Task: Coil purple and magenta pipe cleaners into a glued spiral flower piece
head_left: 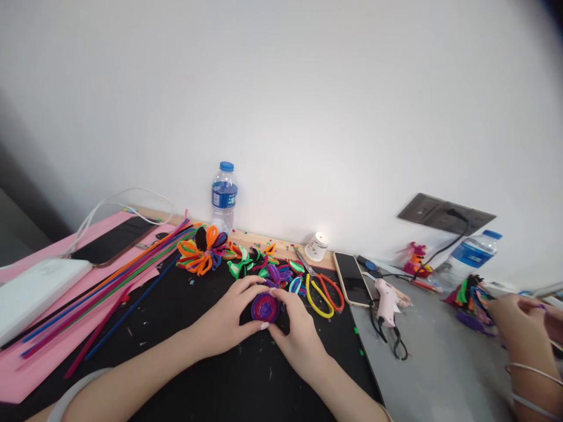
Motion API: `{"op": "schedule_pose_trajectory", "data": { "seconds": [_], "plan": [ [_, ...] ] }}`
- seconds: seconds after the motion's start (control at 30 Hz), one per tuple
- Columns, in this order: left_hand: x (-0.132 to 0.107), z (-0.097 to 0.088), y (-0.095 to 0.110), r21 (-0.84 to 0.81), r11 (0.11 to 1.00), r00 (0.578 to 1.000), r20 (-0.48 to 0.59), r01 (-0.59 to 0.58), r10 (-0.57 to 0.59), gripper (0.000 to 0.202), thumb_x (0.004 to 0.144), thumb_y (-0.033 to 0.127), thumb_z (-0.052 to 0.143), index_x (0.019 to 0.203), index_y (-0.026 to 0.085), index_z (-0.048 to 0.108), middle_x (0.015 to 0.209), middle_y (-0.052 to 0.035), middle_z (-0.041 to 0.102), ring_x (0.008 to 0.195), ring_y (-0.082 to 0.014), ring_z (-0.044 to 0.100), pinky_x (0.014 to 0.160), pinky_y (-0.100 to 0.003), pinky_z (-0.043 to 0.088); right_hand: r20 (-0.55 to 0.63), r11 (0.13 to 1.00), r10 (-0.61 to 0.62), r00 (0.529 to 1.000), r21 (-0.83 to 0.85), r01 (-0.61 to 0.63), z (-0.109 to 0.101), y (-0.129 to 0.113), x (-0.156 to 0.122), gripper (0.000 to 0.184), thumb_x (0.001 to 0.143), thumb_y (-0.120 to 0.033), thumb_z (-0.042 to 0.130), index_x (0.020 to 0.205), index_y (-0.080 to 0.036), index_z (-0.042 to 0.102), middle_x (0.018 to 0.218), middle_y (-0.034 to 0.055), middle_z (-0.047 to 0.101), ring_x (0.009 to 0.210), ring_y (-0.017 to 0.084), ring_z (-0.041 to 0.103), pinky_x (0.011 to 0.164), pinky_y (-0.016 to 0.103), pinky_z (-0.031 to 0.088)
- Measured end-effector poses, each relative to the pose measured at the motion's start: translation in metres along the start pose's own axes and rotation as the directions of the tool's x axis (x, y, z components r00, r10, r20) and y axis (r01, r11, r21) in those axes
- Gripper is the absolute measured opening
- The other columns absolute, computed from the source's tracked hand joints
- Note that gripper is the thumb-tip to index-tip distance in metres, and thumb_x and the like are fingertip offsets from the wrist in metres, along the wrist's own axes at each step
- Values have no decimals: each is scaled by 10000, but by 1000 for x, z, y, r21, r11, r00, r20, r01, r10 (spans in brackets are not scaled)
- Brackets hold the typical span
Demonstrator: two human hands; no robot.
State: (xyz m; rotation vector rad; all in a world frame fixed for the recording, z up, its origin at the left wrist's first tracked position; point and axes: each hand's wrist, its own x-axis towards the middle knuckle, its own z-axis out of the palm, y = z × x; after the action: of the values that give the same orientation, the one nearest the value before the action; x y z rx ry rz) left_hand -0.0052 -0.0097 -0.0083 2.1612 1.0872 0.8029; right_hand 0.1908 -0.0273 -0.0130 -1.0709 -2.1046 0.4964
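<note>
Between my two hands is a round purple and magenta coil of pipe cleaner (265, 308), held just over the black mat (211, 381). My left hand (231, 313) curls around its left side, thumb at the lower edge. From the right, my right hand (295, 325) grips it with thumb and fingers. Right behind the hands lies a pile of bent pipe-cleaner pieces (279, 272) in green, purple and orange. An orange looped pipe-cleaner flower (202, 249) sits to its left. Scissors (319, 287) with yellow and orange handles rest near my right hand.
Straight pipe cleaners (114, 284) lie on pink paper (26, 375) at left, near a phone (114, 240) and a white box (41, 293). A water bottle (224, 196), white cup (316, 246), second phone (352, 278) and pink glue gun (387, 302) stand around. Another person's hands (523, 319) work at far right.
</note>
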Motion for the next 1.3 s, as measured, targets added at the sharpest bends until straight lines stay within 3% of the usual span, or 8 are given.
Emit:
{"op": "schedule_pose_trajectory", "data": {
  "seconds": [0.63, 1.0, 1.1, 1.3],
  "plan": [
    [-1, 0, 0, 0, 1000, 1000, -4, -11, 11, 423, 820, 259, 560, 1233, 269, 474, 1317, -85, 443, 1237, -256, 416, 1067, -439, 343, 2, 1000, -1, 1000, -10, 1, -1, -3, 2, 584, 747, -36, 576, 1265, -250, 410, 1163, 67, 548, 1094, 210, 532, 949, 380, 458],
    [1, -7, 10, -26, 1000, 996, -86, -12, 10, 306, 873, 278, 487, 1176, 260, 522, 1252, -73, 517, 1189, -231, 477, 1036, -395, 387, -18, 1000, -2, 1000, -24, 2, -1, -2, 2, 561, 750, -55, 571, 1256, -241, 413, 1158, 89, 554, 1078, 232, 549, 932, 409, 470],
    [2, -10, 12, -29, 999, 989, -147, 12, -16, 241, 885, 251, 465, 1110, 246, 551, 1216, -68, 536, 1166, -218, 493, 1026, -383, 390, -25, 999, 10, 1000, -36, -11, -1, -1, 2, 564, 743, -58, 579, 1252, -239, 419, 1149, 87, 559, 1069, 231, 556, 929, 403, 472],
    [4, -10, 3, -21, 1000, 968, -251, 15, -19, 207, 900, 219, 426, 758, 203, 576, 1105, -51, 578, 1068, -194, 539, 952, -345, 425, -36, 998, 40, 999, -39, -41, 1, 1, 1, 573, 727, -62, 592, 1242, -250, 425, 1141, 81, 560, 1058, 233, 562, 920, 408, 475]
  ]
}}
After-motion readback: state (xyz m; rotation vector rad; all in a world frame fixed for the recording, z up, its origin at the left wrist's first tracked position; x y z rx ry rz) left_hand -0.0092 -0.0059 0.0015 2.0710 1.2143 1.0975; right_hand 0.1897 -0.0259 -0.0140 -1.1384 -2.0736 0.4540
